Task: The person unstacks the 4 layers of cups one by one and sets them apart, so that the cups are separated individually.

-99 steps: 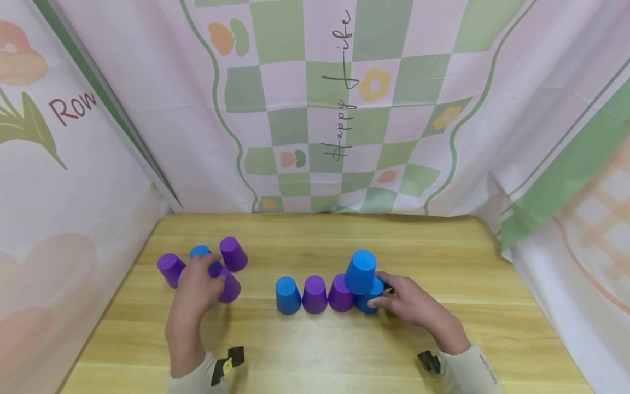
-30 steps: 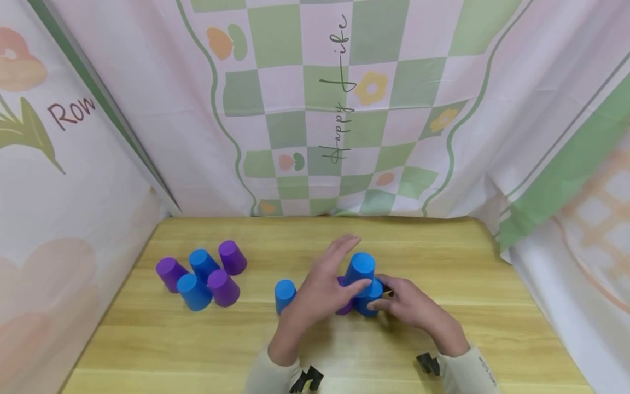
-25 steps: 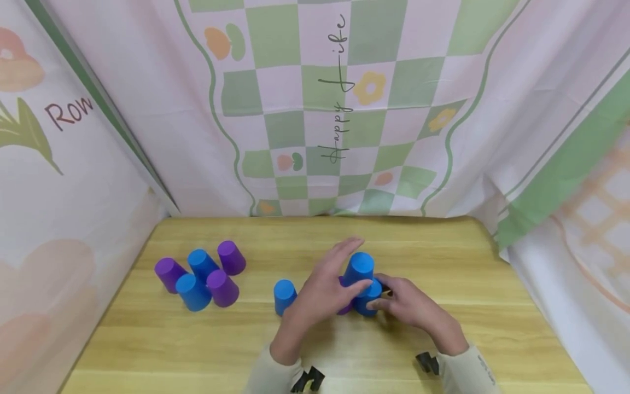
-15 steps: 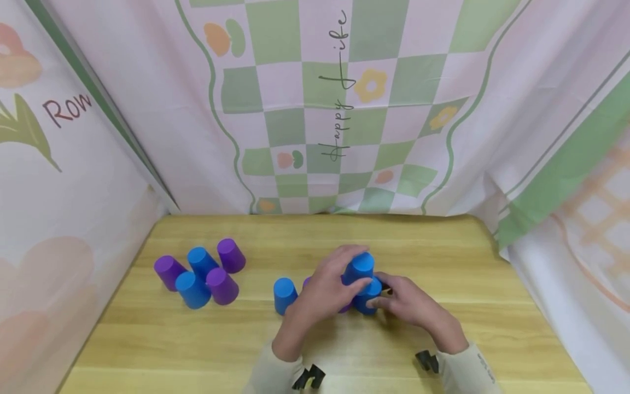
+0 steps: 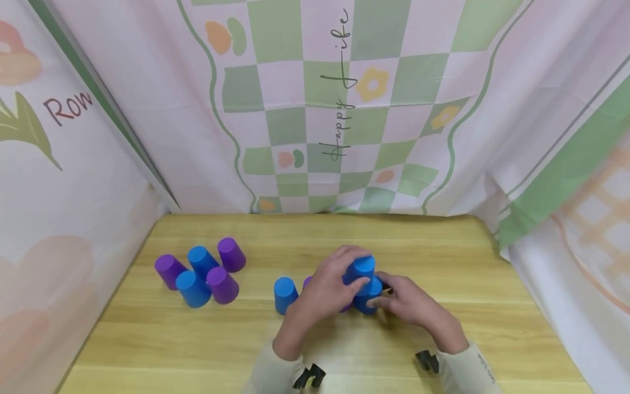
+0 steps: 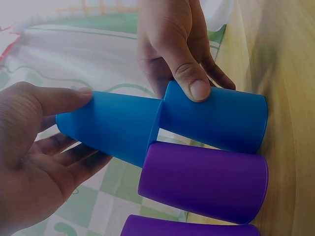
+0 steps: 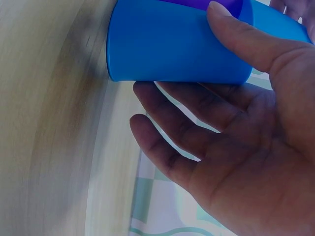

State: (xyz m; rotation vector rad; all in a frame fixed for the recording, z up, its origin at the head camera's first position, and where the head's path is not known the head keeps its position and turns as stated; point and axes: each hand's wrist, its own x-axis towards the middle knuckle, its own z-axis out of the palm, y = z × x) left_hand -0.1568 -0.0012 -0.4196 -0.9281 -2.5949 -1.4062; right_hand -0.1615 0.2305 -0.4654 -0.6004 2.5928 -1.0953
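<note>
My left hand (image 5: 325, 284) grips an upside-down blue cup (image 6: 113, 125) on the upper level, thumb on one side and fingers round the other. This cup bridges a lower blue cup (image 6: 216, 118) and a purple cup (image 6: 204, 182), its rim over both their bases. My right hand (image 5: 410, 301) holds the lower blue cup at the row's right end; in the right wrist view the thumb lies across that cup (image 7: 172, 44) and fingertips are at its far side. Another purple cup (image 6: 187, 227) stands beside the first, mostly hidden behind my left hand in the head view.
A blue cup (image 5: 285, 295) ends the row at the left. Farther left stand several upside-down cups, among them a purple one (image 5: 223, 285) and a blue one (image 5: 193, 289). The wooden table (image 5: 443, 241) meets a patterned curtain (image 5: 325, 126) at the back.
My left hand has come from the left group of cups over to the upper blue cup, and its fingers have closed round it. That cup has shifted slightly right. The right hand has kept its place.
</note>
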